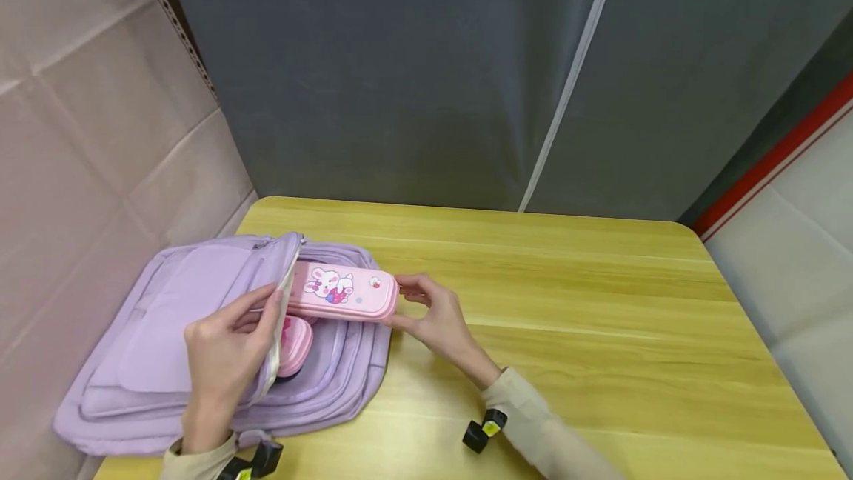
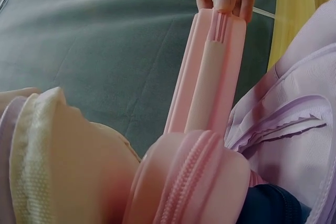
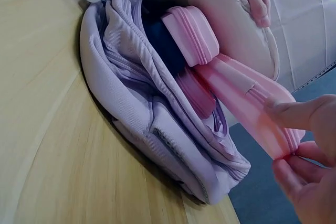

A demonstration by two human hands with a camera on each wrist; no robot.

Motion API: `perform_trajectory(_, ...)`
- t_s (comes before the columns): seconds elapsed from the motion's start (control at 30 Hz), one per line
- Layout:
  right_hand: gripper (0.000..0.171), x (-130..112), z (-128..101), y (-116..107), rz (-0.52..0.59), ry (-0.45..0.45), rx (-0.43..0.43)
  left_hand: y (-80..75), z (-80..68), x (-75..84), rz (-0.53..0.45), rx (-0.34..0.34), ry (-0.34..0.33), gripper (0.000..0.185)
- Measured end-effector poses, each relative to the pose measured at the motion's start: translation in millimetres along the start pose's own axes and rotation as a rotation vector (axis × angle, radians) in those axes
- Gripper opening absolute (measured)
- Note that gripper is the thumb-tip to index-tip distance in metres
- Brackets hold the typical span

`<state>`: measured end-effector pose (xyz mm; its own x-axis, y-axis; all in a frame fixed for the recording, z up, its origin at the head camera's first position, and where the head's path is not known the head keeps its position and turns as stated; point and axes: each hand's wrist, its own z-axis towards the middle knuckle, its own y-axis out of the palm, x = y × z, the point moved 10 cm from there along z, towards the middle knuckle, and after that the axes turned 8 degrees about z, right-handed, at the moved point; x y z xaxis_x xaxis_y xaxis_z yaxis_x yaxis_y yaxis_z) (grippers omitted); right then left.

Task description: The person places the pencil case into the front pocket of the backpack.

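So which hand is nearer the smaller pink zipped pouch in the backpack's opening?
Left. The left hand holds the lilac backpack flap beside the pouch; the right hand pinches the bunny pencil case.

My pencil case [image 1: 343,290] is pale pink with a white rabbit print and a small strawberry. My backpack [image 1: 166,332] is lilac with cream lining. The table [image 1: 600,317] is yellow wood-grain.

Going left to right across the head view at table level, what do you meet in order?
Lilac backpack → left hand holding its flap open → pink pencil case with the rabbit print → right hand pinching its end → bare wooden table.
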<state>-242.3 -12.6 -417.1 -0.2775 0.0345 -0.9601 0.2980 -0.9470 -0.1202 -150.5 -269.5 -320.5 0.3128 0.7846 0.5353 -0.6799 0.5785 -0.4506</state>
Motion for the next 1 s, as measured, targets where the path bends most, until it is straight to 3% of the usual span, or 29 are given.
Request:
perform_trajectory(0.13, 0.054, 5, 3, 10, 0.111, 0.031, 0.003, -1.1, -1.1, 0.8, -0.009, 0.034, 0.028, 0.016)
perform_trajectory(0.3, 0.058, 11, 7, 21, 0.151, 0.041, 0.026, -0.6, -1.8, 0.2, -0.008, 0.036, 0.042, 0.018)
perform_trajectory(0.6, 0.059, 12, 16, 41, 0.125, 0.031, 0.023, -1.4, -2.7, 1.8, -0.002, 0.042, 0.059, 0.018)
perform_trajectory(0.8, 0.05, 8, 19, 46, 0.086, 0.001, 0.056, -0.2, -3.9, 1.0, -0.011, 0.044, 0.064, 0.018)
perform_trajectory(1.0, 0.042, 7, 22, 54, 0.113, -0.019, 0.019, -0.2, -5.6, 0.1, -0.02, 0.047, 0.062, 0.018)
